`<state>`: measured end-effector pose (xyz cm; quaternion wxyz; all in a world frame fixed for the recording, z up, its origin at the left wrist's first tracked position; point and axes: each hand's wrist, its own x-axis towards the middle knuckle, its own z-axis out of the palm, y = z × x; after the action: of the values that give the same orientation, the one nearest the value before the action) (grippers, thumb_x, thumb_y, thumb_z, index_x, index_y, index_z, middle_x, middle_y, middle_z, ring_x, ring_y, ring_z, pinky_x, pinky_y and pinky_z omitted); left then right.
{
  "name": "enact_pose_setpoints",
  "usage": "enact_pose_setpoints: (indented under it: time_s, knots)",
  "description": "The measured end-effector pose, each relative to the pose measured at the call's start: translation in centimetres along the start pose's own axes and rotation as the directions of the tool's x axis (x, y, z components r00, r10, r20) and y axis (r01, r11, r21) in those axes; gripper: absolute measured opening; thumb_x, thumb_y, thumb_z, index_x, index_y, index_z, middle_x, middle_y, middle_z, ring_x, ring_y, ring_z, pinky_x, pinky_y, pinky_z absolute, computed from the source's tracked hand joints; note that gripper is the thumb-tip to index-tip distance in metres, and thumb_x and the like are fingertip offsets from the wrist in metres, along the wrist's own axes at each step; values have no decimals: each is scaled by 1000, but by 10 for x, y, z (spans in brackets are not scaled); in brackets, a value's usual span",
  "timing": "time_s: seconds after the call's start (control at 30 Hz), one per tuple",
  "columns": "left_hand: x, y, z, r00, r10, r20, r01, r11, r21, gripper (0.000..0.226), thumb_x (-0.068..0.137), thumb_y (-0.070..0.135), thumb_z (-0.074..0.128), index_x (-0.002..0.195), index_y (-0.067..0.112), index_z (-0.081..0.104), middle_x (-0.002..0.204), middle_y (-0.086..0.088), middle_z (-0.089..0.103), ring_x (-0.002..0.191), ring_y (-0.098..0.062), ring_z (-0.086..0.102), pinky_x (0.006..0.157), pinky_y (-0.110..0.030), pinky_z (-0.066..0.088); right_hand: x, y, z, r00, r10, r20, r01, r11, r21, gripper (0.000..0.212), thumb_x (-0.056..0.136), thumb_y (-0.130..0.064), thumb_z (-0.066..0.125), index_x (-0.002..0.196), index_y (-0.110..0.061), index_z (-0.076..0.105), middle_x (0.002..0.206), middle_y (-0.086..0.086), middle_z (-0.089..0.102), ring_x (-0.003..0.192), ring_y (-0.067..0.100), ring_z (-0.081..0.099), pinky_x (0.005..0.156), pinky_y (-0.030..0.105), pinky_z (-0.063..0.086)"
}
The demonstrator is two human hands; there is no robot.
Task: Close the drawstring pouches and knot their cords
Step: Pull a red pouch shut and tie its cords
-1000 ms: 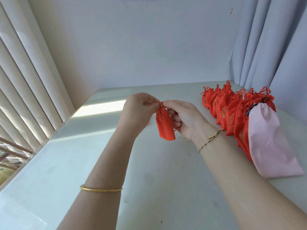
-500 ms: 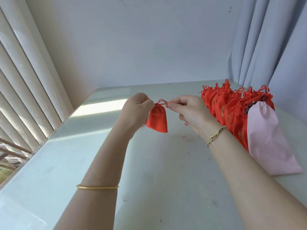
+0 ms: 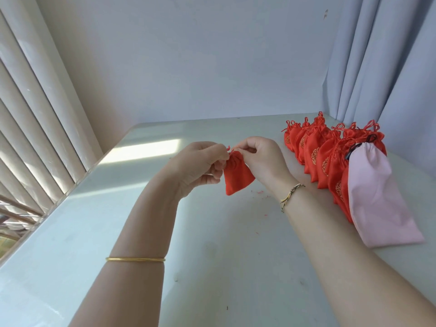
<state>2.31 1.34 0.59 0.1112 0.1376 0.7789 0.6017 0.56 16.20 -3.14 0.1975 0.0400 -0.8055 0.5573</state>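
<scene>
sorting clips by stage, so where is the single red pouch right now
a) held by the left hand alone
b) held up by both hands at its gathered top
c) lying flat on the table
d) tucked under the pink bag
b: the left hand and right hand both pinch the gathered top of the red pouch, which hangs from their fingers.

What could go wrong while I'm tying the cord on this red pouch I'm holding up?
The left hand and right hand pinch the thin cord at the neck of the red pouch; if either grip slips, the pouch may drop or loosen. The right forearm is close to the row of red pouches; a wide pull might knock them.
</scene>
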Motion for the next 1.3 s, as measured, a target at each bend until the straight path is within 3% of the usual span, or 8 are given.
enact_pose_setpoints:
  time_s: [0.13, 0.23, 0.37, 0.43, 0.53, 0.73, 0.93, 1.3]
  knots:
    - [-2, 9, 5, 999, -25, -46, 19, 990, -141, 23, 85, 12, 47, 62, 13, 46, 61, -1, 44, 54, -16, 40, 56, -24, 41, -8, -13, -13, 997, -79, -11, 77, 991, -113, 29, 96, -14, 43, 119, -11, 61, 125, 0, 61, 117, 13, 53, 97, 22, 37]
    - [-8, 15, 15, 999, -31, -20, 27, 984, -179, 22, 85, 13, 46, 63, 13, 45, 61, -1, 44, 53, -15, 40, 56, -25, 39, -22, -23, -33, 998, -35, -54, 33, 999, -43, 26, 91, -13, 45, 102, 6, 60, 107, 19, 64, 95, 27, 59, 82, 33, 44]
    - [-23, 29, 39, 995, -48, 84, 70, 961, -269, 21, 85, 13, 45, 64, 13, 44, 59, -1, 44, 49, -15, 39, 56, -26, 37, -54, -25, -70, 994, 25, 108, -14, 995, -102, 11, 83, -13, 59, 86, -5, 66, 82, 7, 67, 74, 15, 59, 71, 31, 45]
    - [-30, 35, 56, 989, -54, 136, 93, 950, -298, 21, 86, 13, 45, 65, 14, 45, 59, 0, 45, 49, -14, 40, 55, -24, 38, -69, -21, -88, 996, -6, 89, 22, 983, -184, 11, 80, -12, 64, 76, -2, 63, 72, 11, 64, 67, 23, 57, 67, 36, 44]
    - [-37, 36, 88, 983, -80, 165, 124, 953, -277, 22, 88, 20, 50, 67, 15, 50, 63, 0, 47, 51, -13, 45, 52, -22, 42, -93, -13, -121, 999, 37, 3, -36, 986, -165, 25, 81, -10, 66, 60, -3, 54, 53, -3, 43, 56, 9, 38, 57, 28, 29]
    - [-44, 18, 158, 982, -134, 130, 138, 990, -27, 21, 93, 34, 52, 90, 14, 56, 78, 0, 54, 64, -12, 53, 57, -23, 46, -123, 22, -192, 983, 172, -56, -180, 967, -180, 32, 81, -11, 67, 79, 18, 54, 71, 8, 47, 69, 16, 41, 65, 29, 28]
    - [-45, 8, 188, 970, -170, 172, 165, 985, 44, 8, 94, 20, 51, 97, 13, 52, 84, -2, 56, 66, -12, 54, 61, -24, 47, -122, 49, -199, 961, 221, -167, -262, 918, -296, 21, 71, -17, 75, 81, -2, 63, 82, 13, 66, 81, 29, 63, 79, 40, 51]
    - [-42, 4, 191, 975, -148, 168, 132, 986, 103, 14, 93, 10, 48, 80, 15, 52, 81, -2, 56, 64, -11, 56, 61, -24, 47, -134, 38, -201, 945, 169, -279, -295, 808, -511, 24, 77, -16, 67, 90, -14, 48, 94, 3, 53, 89, 25, 54, 76, 35, 45]
